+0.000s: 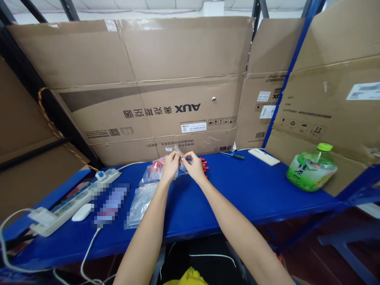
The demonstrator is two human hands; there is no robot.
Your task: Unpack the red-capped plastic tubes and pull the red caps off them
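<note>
A small clear plastic bag [179, 150] is pinched between my two hands over the blue table. My left hand [171, 164] grips its top edge with closed fingertips. Close beside it, my right hand [193, 166] holds the same edge, thumb and fingers pressed together. Whether anything is inside the bag I cannot tell, as the fingers hide part of it. Several small red pieces [204, 164] lie just right of my right hand. Left of my left hand are clear bags with red pieces [156, 166] in them, and nearer me a stack of flat clear bags [142, 204].
A power strip [75, 200] with cables, a white mouse-like object [81, 212] and a blurred-out phone [111, 204] lie at left. A green screwdriver [236, 156], a white flat case [264, 157] and a green-capped bottle [310, 170] are at right. Cardboard [184, 51] walls the back.
</note>
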